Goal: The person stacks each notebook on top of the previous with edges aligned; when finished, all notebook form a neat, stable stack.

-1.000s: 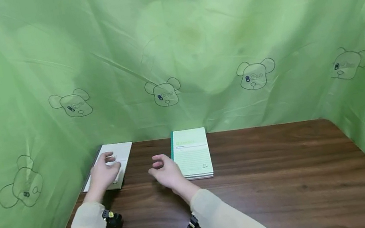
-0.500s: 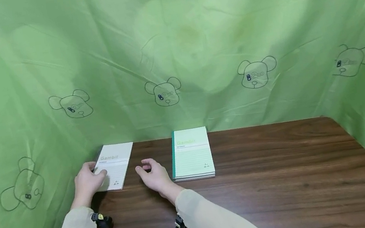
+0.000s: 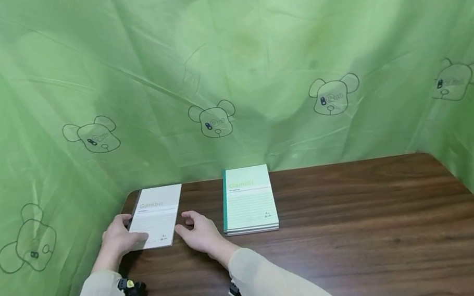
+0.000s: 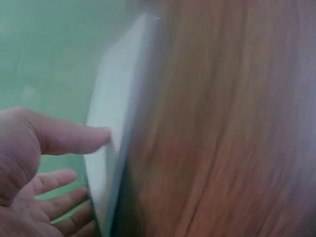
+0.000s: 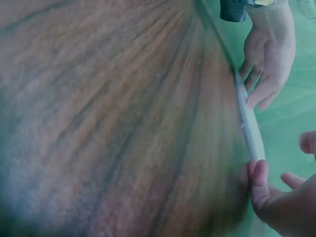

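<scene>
A white notebook (image 3: 156,218) printed "Gambit" lies on the table's left side with its dark spine to the left. Fingers of my left hand (image 3: 117,239) touch its left edge, and the thumb extends over the near part of the cover. In the left wrist view, that thumb (image 4: 74,137) is straight and the lower fingers lie loosely against the edge. My right hand (image 3: 200,234) is at the notebook's near right side, loosely bent; whether it touches the edge cannot be told. A pale green stack of notebooks (image 3: 247,199) stands just right of it.
The brown wooden table (image 3: 375,229) extends to the right and toward the front. A green curtain (image 3: 268,57) with bear-face drawings hangs behind the table and along both sides. Black wrist cameras (image 3: 134,290) are strapped to both sleeves.
My left hand has gone from above the white notebook to its left edge, and the notebook has slid a little right. My right hand has moved left, away from the green stack.
</scene>
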`<state>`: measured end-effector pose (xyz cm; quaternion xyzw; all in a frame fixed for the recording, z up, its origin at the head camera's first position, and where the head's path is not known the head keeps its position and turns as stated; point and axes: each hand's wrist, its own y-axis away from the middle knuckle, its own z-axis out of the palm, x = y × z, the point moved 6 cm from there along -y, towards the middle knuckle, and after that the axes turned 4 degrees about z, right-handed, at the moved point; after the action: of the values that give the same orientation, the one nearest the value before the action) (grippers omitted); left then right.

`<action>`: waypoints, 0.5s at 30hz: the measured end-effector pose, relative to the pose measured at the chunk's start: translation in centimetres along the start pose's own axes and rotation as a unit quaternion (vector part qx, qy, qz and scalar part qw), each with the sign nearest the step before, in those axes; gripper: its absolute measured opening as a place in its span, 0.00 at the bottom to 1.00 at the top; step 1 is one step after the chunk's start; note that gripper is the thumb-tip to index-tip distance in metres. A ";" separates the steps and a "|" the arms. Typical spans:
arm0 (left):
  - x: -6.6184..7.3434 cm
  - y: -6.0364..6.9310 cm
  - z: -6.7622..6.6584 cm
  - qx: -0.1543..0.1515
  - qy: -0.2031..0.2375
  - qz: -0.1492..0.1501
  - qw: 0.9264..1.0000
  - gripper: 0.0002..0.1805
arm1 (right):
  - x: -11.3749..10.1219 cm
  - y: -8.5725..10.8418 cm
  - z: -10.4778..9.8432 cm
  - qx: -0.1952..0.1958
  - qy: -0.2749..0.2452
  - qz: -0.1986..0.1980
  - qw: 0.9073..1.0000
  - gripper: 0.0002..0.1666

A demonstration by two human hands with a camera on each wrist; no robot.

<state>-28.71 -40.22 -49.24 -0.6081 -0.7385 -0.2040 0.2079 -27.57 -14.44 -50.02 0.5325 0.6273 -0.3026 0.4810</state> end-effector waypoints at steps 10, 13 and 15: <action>3.8 2.0 1.6 -0.047 -0.014 0.007 0.999 0.48 | -0.6 2.2 -1.1 -0.002 -0.001 0.042 0.999 0.46; 4.2 2.4 2.0 -0.048 0.020 0.000 0.999 0.45 | -0.4 2.6 -1.7 0.007 -0.021 0.049 0.999 0.46; 4.4 2.6 2.3 -0.046 0.052 -0.008 0.998 0.43 | -0.1 2.7 -2.1 0.014 -0.039 0.049 0.998 0.45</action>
<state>-27.05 -34.93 -48.54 -0.5994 -0.7215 -0.2709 0.2163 -25.56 -11.89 -48.81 0.5574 0.5767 -0.3081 0.5116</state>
